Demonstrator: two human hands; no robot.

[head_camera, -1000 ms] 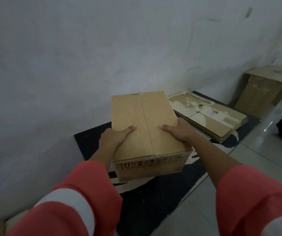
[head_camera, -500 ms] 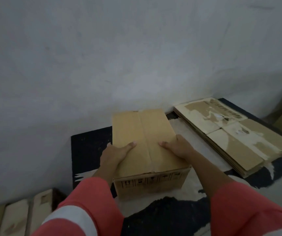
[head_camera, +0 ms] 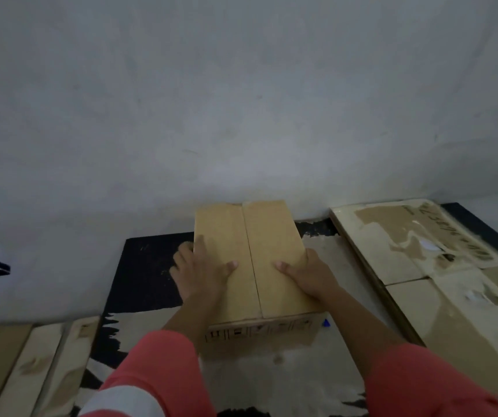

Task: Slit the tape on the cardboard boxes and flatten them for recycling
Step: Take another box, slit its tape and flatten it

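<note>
The cardboard box (head_camera: 271,251) has come down in the last second: earlier it was carried above the black mat (head_camera: 148,266), and now it appears to sit on it, its far end right at the mat's far edge against the wall (head_camera: 241,115). The left hand (head_camera: 202,272) has slid further along the box's left edge and is motion-blurred. Its thumb lies on the top flap and its fingers (head_camera: 183,255) spread down the left side, so it clasps that edge. The right hand (head_camera: 307,275) holds as before, thumb on top and fingers curled round the right edge.

For the task this looks like the box being parked for cutting. The centre seam (head_camera: 252,257) between the top flaps is closed, neither hand holds a blade, and nothing is slit yet. A small blue thing (head_camera: 326,322) sits beside the box's near right corner; what it is cannot be told.

Along the mat's right edge lies a stack of flattened cardboard (head_camera: 422,266), with more flat pieces (head_camera: 31,362) by the near left corner.

The box's near face carries a strip of printed handling symbols (head_camera: 256,331), too small to read. Dark lettering on the flattened stack is also illegible
</note>
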